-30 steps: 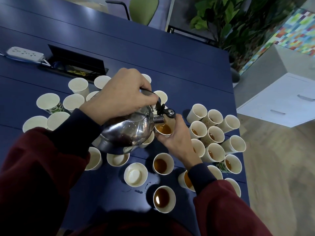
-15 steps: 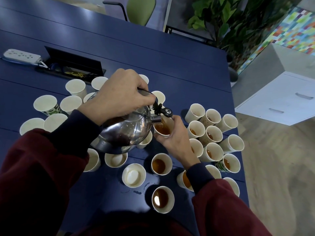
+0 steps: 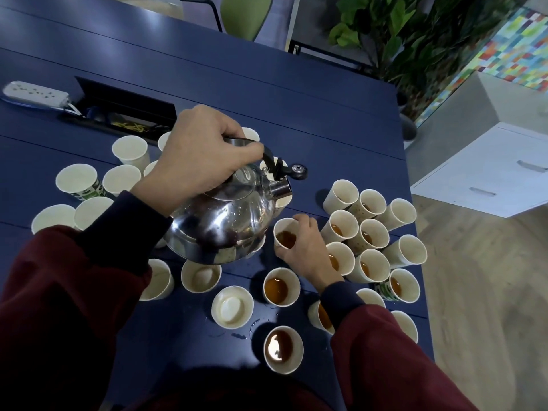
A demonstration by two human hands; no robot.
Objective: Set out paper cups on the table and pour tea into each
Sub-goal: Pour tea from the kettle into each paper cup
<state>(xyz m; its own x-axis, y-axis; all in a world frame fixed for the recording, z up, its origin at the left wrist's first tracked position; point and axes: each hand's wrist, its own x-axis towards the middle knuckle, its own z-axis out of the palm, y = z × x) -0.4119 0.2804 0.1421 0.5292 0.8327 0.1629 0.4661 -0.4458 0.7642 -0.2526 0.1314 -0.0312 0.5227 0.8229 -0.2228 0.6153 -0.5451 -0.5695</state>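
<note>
The view is dim and cool, lit from overhead: pale streaks of glare lie across the far part of the blue table (image 3: pixel 267 84), and a bright reflection sits on the tea (image 3: pixel 280 347) in the nearest cup (image 3: pixel 283 368). The steel kettle (image 3: pixel 225 223) throws back warped highlights, droplets on it catching light. Dark shadows pool under the kettle and beside the cups (image 3: pixel 280 287). Wide-angle distortion bends the table's edges and skews the white cabinet (image 3: pixel 489 173). The red sleeves (image 3: pixel 59 307) at the bottom look soft and murky; the plant (image 3: pixel 400 34) is smeared
</note>
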